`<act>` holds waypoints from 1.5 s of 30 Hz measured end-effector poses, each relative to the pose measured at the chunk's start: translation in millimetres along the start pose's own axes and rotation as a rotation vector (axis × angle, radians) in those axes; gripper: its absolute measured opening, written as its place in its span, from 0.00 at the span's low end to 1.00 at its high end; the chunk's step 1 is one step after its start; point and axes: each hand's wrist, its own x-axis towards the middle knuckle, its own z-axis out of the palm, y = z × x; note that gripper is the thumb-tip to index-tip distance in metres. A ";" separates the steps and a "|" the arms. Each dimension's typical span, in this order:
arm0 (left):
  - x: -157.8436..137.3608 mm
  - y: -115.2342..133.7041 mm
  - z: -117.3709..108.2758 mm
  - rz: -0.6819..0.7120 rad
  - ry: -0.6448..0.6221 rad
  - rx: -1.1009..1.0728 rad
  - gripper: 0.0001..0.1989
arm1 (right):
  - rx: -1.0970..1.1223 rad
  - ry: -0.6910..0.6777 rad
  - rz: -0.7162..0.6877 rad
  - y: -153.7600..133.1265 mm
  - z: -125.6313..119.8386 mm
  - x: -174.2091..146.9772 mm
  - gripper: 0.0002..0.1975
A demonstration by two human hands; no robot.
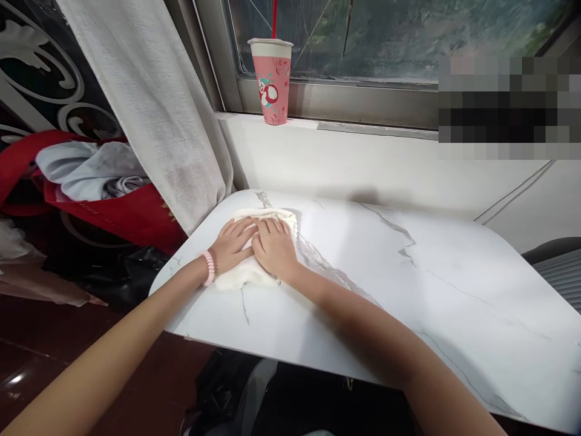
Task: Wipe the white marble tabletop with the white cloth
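Observation:
A cream-white cloth lies bunched toward the left end of a white marble-patterned table. On its left part rests my left hand, palm down, fingers stretched out and apart; a pink beaded bracelet circles that wrist. My right hand presses on the cloth just beside it, fingers close together and lying over the fabric. The fingertips of both hands nearly meet near the cloth's far side. Neither hand visibly grips the cloth; the palms are hidden.
A pink paper cup with a red straw stands on the window ledge behind the table. At left hang a pale curtain and a red bag stuffed with clothes. A grey ribbed chair-like object stands at right.

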 end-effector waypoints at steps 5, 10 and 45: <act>-67.2 16.2 -4.0 0.008 0.038 0.048 0.28 | 0.074 -0.037 -0.084 -34.6 -7.0 -40.3 0.19; -115.0 20.0 -7.7 0.015 0.046 0.082 0.29 | 0.122 -0.078 -0.139 -61.1 -11.2 -62.8 0.20; 97.1 -137.5 -9.1 0.228 -0.008 -0.057 0.32 | -0.030 0.095 0.194 5.4 66.4 106.9 0.17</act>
